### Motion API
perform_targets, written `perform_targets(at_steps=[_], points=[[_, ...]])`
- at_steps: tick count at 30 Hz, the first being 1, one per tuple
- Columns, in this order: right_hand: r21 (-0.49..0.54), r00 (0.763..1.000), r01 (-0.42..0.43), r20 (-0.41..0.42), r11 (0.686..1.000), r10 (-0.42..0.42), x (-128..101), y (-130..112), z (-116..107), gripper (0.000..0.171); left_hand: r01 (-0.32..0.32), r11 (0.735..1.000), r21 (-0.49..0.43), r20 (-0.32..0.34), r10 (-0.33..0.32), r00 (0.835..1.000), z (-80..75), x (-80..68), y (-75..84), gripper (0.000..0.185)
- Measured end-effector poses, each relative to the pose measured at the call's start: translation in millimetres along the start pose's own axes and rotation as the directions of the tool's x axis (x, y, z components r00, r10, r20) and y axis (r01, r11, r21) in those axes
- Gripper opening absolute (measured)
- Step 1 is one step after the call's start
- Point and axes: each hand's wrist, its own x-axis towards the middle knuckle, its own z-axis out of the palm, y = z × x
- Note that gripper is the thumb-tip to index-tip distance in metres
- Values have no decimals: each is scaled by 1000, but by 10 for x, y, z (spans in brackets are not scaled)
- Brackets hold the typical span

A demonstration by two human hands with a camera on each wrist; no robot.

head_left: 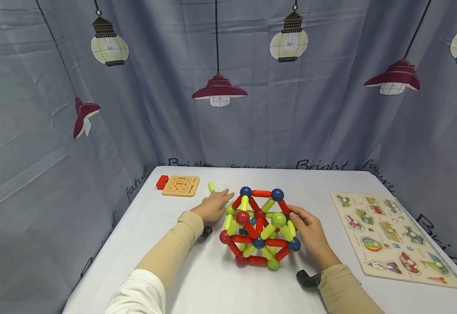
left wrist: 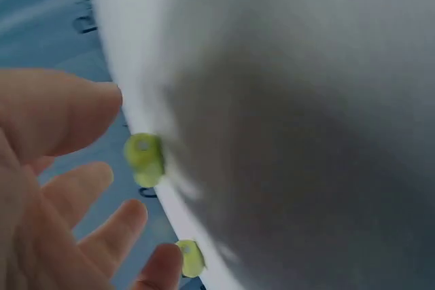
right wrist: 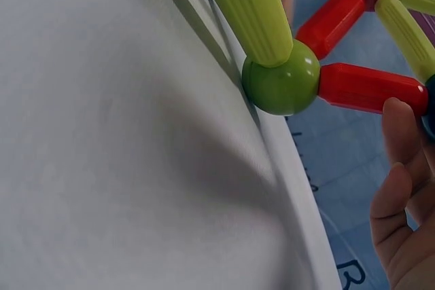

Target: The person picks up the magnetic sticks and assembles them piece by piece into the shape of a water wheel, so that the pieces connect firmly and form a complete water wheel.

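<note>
At nine o'clock of the red, green and blue plastic rod-and-ball lattice [head_left: 258,227], mid-table, the left hand [head_left: 214,206] lies fingers spread, empty. At three o'clock the right hand [head_left: 310,234] touches it, fingertips hidden behind rods; its grasp is unclear.

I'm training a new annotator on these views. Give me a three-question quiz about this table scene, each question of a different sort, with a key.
1. True or false: the right hand rests against the rod-and-ball structure.
2. Multiple choice: what lies at the table's right edge? A) a picture peg puzzle B) a book C) a bowl
3. Fill in: the loose rod lying beyond the left hand is ____ in colour.

Key: 1 true; 2 A, the picture peg puzzle; 3 yellow-green.
</note>
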Motion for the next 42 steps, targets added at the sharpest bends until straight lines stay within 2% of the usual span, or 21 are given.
perform_targets(at_steps=[2, 4, 6, 8, 11, 14, 18, 21, 25, 28, 33, 37, 39, 40, 41, 42], points=[[6, 1000, -11, 4, 1000, 11, -13, 18, 16, 37, 28, 997, 76, 65, -33, 997, 43, 32, 2, 56], [8, 1000, -12, 8, 1000, 12, -24, 38, 31, 37, 44, 992, 119, 71, -52, 996, 75, 42, 11, 51], [9, 1000, -12, 8, 1000, 12, -28, 46, 45, 37, 47, 991, 122, 24, -51, 998, 93, 47, 13, 45], [13, 1000, -17, 10, 1000, 17, -22, 45, 47, 37, 52, 992, 112, -52, -47, 998, 84, 56, 20, 35], [18, 1000, -19, 4, 1000, 18, 1, 38, 32, 37, 72, 992, 104, -165, -55, 985, 73, 105, 18, 20], [29, 1000, -15, 2, 999, 14, 8, 36, 24, 37, 124, 987, 106, -237, -96, 967, 71, 123, 8, 15], [37, 1000, -5, 7, 999, 5, 2, 23, 24, 37, 193, 975, 111, -272, -157, 949, 76, 108, -19, 14], [26, 1000, 1, 8, 1000, -1, -4, 16, 22, 37, 217, 971, 105, -263, -183, 947, 79, 90, -41, 10], [3, 1000, 3, 6, 1000, -3, 10, 26, 11, 37, 178, 981, 83, -248, -152, 957, 50, 63, -54, 6], [-19, 1000, 6, -1, 1000, -6, 22, 28, -3, 37, 109, 989, 97, -225, -85, 971, 20, 42, -63, 12], [-51, 999, 33, -15, 998, -34, 42, 22, -34, 36, -1, 990, 142, -146, 22, 989, -21, 26, -102, 19], [-40, 1000, 30, -6, 999, -30, 49, 26, -32, 37, -29, 992, 126, -106, 43, 993, -44, -6, -153, 20], [-33, 1000, 21, -3, 999, -21, 47, 37, -22, 38, -44, 991, 124, -159, 64, 985, -74, -35, -150, 19], [-27, 1000, 15, -2, 1000, -15, 45, 42, -17, 38, -60, 990, 131, -213, 87, 973, -105, -51, -130, 19], [-26, 1000, 12, 0, 1000, -12, 42, 48, -11, 38, -87, 987, 138, -280, 123, 952, -158, -69, -89, 19], [-24, 1000, 8, 2, 1000, -8, 39, 54, -6, 39, -132, 980, 148, -358, 177, 917, -235, -91, -24, 20]])
